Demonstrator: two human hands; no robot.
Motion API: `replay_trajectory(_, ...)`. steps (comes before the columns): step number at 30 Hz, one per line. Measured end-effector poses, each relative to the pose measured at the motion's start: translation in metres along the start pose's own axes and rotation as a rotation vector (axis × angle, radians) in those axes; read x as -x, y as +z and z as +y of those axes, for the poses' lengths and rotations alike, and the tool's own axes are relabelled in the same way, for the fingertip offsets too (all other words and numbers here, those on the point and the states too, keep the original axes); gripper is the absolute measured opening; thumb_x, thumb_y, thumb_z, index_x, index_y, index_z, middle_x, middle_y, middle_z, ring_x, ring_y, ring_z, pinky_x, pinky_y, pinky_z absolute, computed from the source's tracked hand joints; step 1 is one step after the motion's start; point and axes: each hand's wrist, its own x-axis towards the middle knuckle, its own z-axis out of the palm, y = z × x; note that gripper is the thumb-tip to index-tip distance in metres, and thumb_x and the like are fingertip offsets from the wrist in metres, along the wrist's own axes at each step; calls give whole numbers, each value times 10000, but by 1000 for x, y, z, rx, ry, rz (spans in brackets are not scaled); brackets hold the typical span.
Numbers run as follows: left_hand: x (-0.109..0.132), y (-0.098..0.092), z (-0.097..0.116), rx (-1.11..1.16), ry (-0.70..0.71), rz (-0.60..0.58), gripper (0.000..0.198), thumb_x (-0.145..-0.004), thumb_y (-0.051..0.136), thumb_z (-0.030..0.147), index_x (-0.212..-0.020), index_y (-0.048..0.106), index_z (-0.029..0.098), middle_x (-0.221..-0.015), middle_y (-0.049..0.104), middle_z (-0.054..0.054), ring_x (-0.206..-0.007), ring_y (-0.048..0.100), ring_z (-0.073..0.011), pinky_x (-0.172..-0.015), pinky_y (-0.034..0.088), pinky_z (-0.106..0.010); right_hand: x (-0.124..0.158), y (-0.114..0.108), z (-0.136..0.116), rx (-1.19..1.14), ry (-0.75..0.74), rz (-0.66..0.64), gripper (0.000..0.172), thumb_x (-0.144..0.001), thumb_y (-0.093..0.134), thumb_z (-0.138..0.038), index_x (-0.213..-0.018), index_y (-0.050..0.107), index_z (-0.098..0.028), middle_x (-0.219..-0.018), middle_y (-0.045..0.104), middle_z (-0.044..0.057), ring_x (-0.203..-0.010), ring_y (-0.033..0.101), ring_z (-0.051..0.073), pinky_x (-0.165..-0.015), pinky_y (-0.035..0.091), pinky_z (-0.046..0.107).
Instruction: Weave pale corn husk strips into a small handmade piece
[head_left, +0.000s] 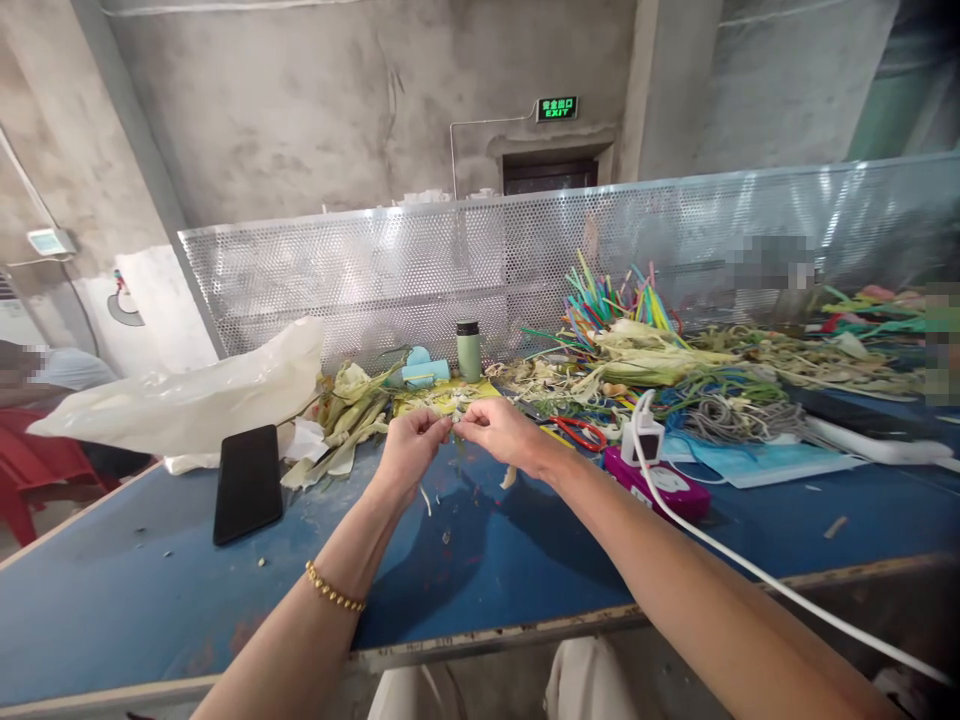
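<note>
My left hand (409, 447) and my right hand (496, 432) meet above the middle of the table, thumbs and fingertips pinched close together. Between the fingertips is something small and pale, mostly hidden, whose kind I cannot make out. Just beyond the hands, dried corn husks (352, 395) lie in a loose heap to the left, near a yellow sheet (427, 396) with pale scraps on it. Red-handled scissors (581, 433) rest to the right of my right hand. A thin pale strip (426, 500) shows below the left hand, and a husk scrap (509, 478) below the right.
On the blue table (315, 530) are a black phone (248, 484), a plastic bag (202, 395), a green bottle (469, 355), a purple power strip (675, 489) with a white cable (720, 550), colored stems (622, 300) and a blue mask (757, 462). A perforated metal panel (420, 270) stands behind.
</note>
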Motion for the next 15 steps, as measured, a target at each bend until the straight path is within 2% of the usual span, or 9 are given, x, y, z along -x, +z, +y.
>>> replay_trajectory(3,0,0,1,-35,7,20,282,-705,657,368,-565,529,159,-446,374,63,-436,297,-59,-450,187,-222,0,0,2,-100,32,-33,205,-807,606,-285,-663,542,-154,-492,397,-65,-430,325,54,-420,243,204)
replay_trajectory(10,2,0,6,30,-104,-92,340,-702,657,424,-552,490,168,-432,389,61,-379,288,-44,-422,164,-220,1,1,4,-212,95,-61,177,-795,603,-283,-689,548,-152,-455,379,-79,-376,300,35,-370,226,179)
replay_trajectory(15,3,1,9,77,-175,-94,334,-701,678,418,-588,500,160,-515,513,14,-368,327,-39,-401,173,-215,2,2,1,-257,115,-58,129,-774,616,-244,-709,554,-152,-458,387,-86,-361,288,29,-368,222,177)
